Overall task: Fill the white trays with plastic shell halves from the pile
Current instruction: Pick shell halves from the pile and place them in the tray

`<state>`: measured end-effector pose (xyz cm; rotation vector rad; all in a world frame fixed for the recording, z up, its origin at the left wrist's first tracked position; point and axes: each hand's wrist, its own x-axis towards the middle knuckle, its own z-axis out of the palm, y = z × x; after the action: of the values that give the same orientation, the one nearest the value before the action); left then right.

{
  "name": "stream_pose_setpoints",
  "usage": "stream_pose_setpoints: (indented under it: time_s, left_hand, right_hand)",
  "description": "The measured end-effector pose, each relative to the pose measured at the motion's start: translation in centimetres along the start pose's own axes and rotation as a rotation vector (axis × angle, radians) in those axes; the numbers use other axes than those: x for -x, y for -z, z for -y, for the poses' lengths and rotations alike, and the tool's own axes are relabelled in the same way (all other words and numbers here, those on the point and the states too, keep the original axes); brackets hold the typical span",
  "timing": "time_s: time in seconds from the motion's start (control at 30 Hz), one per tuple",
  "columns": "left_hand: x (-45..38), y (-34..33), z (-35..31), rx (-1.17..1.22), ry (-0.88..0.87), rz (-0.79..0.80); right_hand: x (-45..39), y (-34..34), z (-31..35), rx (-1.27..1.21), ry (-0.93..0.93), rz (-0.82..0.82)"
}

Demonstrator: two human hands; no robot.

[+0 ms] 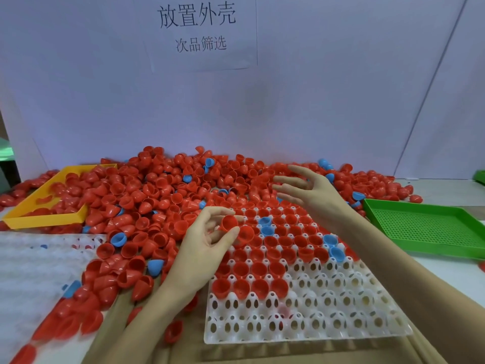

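Pinching a red shell half between thumb and fingertips, the left hand has its grip closed on that small glossy cup at centre frame, over the left edge of the white tray. That tray, at lower centre, has empty perforated pockets in its near rows; its far rows hold red cups, open side up, and a few blue ones. Farther back, the right hand hovers with fingers spread, released, above the pile of red halves on the tabletop.
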<state>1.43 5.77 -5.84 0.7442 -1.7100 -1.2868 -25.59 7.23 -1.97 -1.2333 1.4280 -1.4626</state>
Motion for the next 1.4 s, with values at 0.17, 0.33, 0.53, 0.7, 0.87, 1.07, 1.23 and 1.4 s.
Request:
stream_pose_setpoints:
  time_s: [0.17, 0.33, 0.53, 0.7, 0.87, 1.07, 1.23, 1.4]
  left_hand:
    - [0.0, -0.1, 0.0, 0.033, 0.003, 0.026]
    - [0.4, -0.7, 0.0, 0.028, -0.003, 0.064]
    - [0.9, -1.6, -0.3, 0.026, 0.007, 0.099]
    - [1.2, -2.0, -0.3, -0.030, -0.056, 0.109]
    - [1.3, -1.9, -0.3, -0.195, -0.183, 0.054]
    - [1.4, -2.1, -0.5, -0.172, -0.181, 0.041]
    - [1.5, -2.0, -0.8, -0.218, -0.193, 0.094]
    - [1.6, -2.1, -0.5, -0.249, -0.147, 0.084]
  right_hand:
    - [3.6, -0.1, 0.4, 0.203, 0.074, 0.245]
    - [7.1, -1.7, 0.5, 0.383, 0.160, 0.391]
    - [8.7, -2.8, -0.7, 0.544, 0.283, 0.287]
    - [9.3, -2.3, -0.9, 0.515, 0.331, 0.245]
    - [9.4, -1.7, -1.0, 0.512, 0.346, 0.213]
    - [9.6, -1.8, -1.1, 0.471, 0.311, 0.211]
    - [10.0, -2.1, -0.3, 0.413, 0.201, 0.218]
    - [10.0, -2.0, -0.1, 0.336, 0.142, 0.242]
